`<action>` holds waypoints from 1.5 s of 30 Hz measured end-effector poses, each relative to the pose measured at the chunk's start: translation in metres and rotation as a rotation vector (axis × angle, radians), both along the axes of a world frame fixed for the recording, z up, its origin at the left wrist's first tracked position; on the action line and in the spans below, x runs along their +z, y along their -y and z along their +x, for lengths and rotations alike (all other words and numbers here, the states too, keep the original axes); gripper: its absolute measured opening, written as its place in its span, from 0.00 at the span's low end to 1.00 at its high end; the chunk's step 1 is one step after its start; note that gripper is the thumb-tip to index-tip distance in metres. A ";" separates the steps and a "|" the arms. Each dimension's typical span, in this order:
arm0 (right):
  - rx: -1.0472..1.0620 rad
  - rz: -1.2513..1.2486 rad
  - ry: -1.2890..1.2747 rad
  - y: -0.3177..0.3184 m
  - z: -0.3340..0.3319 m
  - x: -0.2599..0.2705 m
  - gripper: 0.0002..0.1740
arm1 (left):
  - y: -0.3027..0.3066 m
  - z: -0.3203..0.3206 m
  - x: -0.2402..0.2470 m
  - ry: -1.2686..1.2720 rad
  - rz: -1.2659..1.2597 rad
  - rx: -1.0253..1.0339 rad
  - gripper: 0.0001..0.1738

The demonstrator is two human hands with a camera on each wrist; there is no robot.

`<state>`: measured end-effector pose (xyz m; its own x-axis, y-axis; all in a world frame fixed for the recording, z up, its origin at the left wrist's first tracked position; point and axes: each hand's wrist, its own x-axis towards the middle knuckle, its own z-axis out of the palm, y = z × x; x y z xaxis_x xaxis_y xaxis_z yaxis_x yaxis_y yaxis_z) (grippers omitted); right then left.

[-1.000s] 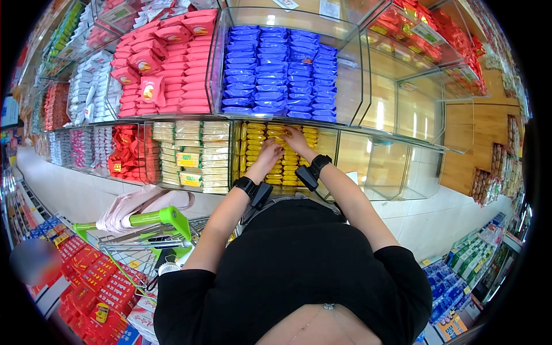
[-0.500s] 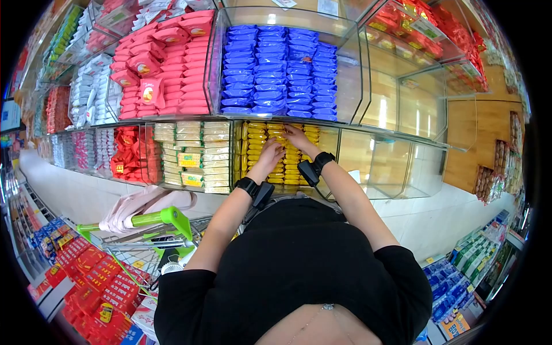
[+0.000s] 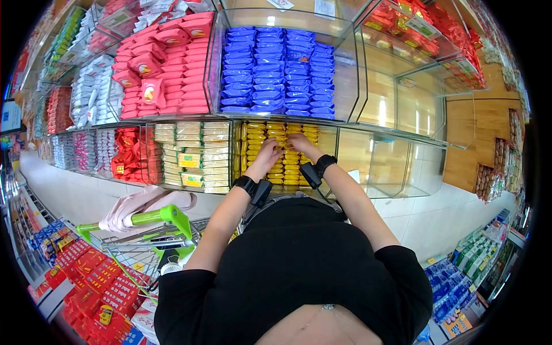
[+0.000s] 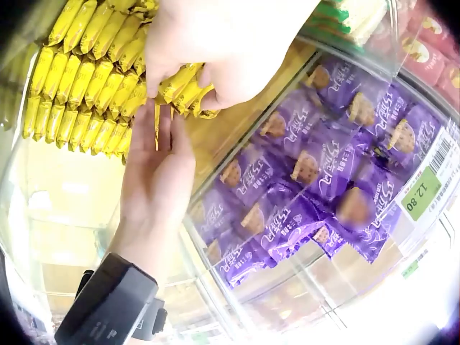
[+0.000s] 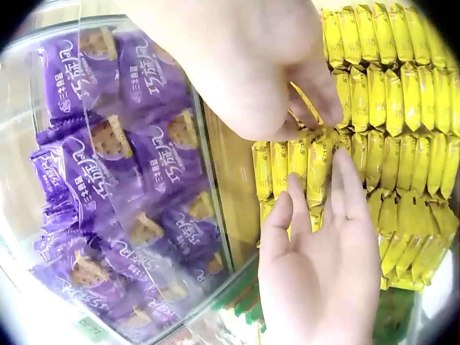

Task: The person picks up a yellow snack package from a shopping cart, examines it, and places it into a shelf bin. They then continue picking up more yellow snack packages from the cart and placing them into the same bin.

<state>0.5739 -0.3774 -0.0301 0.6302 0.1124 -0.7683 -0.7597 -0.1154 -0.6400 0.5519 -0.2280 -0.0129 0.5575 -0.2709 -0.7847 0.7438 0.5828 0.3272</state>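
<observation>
Rows of small yellow snack packets (image 3: 253, 138) fill a clear bin on the lower shelf. My left hand (image 3: 268, 156) reaches into them; in the right wrist view that left hand (image 5: 316, 266) has its palm turned up and extended fingers against the packets. Beside it is my right hand (image 3: 303, 146), its fingers bent over the row. A thin yellow packet (image 5: 307, 103) is pinched between the right thumb and fingers, partly hidden by the hand. The left wrist view shows both hands close together, the left hand (image 4: 223, 50) above the right hand (image 4: 158, 172).
Purple cookie packets (image 4: 316, 165) fill the neighbouring clear bin. Blue packets (image 3: 267, 72) and pink packets (image 3: 195, 69) stand on the upper shelf. Clear dividers (image 3: 232, 149) border the yellow packets. A green-handled shopping cart (image 3: 152, 217) stands on the left, a pink cloth over its handle.
My right hand has drawn back slightly towards my body along the yellow rows. The left hand stays almost in place.
</observation>
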 end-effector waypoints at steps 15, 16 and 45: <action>0.239 -0.124 0.173 -0.005 0.005 0.002 0.15 | -0.003 -0.004 -0.007 0.047 -0.031 -0.074 0.16; 0.235 -0.122 0.175 -0.004 0.005 0.002 0.15 | -0.004 -0.004 -0.009 0.048 -0.028 -0.077 0.16; 0.200 -0.102 0.243 0.015 -0.004 0.056 0.18 | -0.031 -0.013 0.106 0.385 0.466 -0.348 0.19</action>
